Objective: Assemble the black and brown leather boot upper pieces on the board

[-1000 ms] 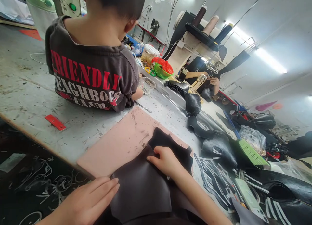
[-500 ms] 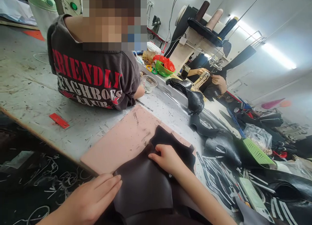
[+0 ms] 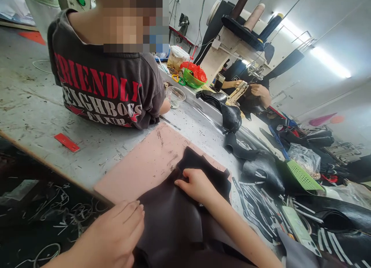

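Note:
A dark brown leather piece [image 3: 166, 217] lies partly over the pink board [image 3: 127, 169] and drapes down toward my body. My left hand [image 3: 116, 231] grips its left edge, fingers pressed together and bent over it; the thumb is hidden. Higher up on the leather, my right hand [image 3: 197, 186] is closed on it with thumb and index finger near each other and the other fingers curled out of sight. Just beyond the right hand, the black far end of the leather [image 3: 203, 165] spreads over the board.
A person [image 3: 107, 78] in a printed shirt leans on the grey table [image 3: 34, 105]. A red strip [image 3: 66, 142] lies nearby. To the right are cut strips [image 3: 255, 206], a pale green phone [image 3: 300, 229], a green basket [image 3: 304, 175] and black leather pieces [image 3: 262, 167]. Another person works at a sewing machine [image 3: 211, 61].
My left hand has risen slightly, its fingers more bent, and the leather's near part has shifted and buckled. The right hand stays at about the same place on it. The view has moved a little.

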`<state>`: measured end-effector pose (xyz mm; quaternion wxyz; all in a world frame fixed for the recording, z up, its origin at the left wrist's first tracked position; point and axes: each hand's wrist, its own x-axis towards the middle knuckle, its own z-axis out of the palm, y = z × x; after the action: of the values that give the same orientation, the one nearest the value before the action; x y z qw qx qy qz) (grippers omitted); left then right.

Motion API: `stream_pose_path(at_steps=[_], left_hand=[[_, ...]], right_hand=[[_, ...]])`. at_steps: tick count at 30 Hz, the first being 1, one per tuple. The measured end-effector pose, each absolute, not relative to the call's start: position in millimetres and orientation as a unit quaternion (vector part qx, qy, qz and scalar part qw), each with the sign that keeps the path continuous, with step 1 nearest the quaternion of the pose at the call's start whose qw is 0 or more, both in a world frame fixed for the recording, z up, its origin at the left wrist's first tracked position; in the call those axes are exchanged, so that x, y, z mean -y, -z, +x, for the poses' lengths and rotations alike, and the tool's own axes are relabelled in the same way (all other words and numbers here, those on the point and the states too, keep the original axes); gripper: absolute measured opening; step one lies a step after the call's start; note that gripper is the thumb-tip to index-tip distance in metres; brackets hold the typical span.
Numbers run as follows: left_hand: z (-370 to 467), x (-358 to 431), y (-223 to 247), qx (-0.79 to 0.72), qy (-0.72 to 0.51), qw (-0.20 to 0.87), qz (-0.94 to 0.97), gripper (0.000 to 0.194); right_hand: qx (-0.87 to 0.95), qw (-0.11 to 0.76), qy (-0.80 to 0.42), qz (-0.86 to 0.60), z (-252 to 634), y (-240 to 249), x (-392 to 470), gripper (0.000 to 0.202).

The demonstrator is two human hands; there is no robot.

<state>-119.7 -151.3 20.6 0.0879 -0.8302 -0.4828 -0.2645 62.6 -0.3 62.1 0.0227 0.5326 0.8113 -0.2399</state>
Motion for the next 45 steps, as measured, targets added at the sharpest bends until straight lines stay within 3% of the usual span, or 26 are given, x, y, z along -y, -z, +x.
stream_pose_path(at_steps=[4, 8, 12, 17, 25, 45], left_hand=[[-97, 143, -28, 0.474, 0.173, 0.109, -0.856, 0.025], [-79, 137, -21, 0.392, 0.215, 0.12, -0.887, 0.032], [-86, 141, -18, 0.421, 0.201, 0.075, -0.881, 0.045], [-114, 153, -26, 0.401, 0.284, 0.036, -0.87, 0.03], [-141, 149, -19, 0.416, 0.329, 0.093, -0.843, 0.033], [-150, 163, -4, 0.415, 0.347, 0.06, -0.839, 0.037]], right_hand=[[-0.821, 0.022, 0.221, 0.525, 62, -61, 3, 0.042], [-0.827, 0.022, 0.207, 0.522, 64, -56, 5, 0.039], [-0.835, 0.029, 0.199, 0.512, 65, -54, 5, 0.037], [-0.831, 0.039, 0.21, 0.513, 65, -57, 4, 0.038], [-0.819, 0.045, 0.24, 0.519, 65, -62, 3, 0.043], [-0.813, 0.049, 0.262, 0.517, 68, -69, 3, 0.043]])
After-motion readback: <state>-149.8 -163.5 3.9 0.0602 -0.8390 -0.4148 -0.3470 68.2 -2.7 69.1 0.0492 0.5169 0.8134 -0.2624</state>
